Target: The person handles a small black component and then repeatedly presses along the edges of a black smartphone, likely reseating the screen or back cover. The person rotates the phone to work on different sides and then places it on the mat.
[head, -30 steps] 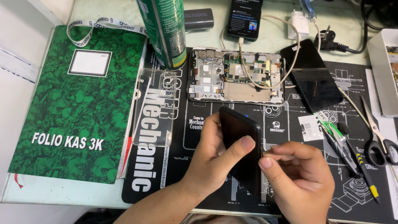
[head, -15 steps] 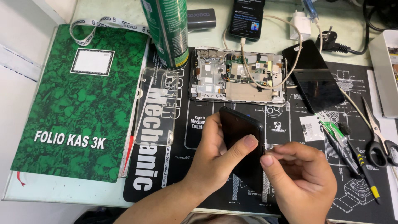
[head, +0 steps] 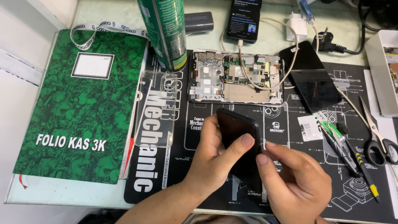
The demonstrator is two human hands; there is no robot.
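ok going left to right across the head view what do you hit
green book → clear phone case → left hand → right hand → scissors

I see a lit phone screen (head: 243, 16) top centre, dark with a small coloured picture. White blank label (head: 92, 65) on the green book (head: 74, 124), upper left. Dark glass panel (head: 315, 87) upper right. Small white packet (head: 309, 127) right of centre.
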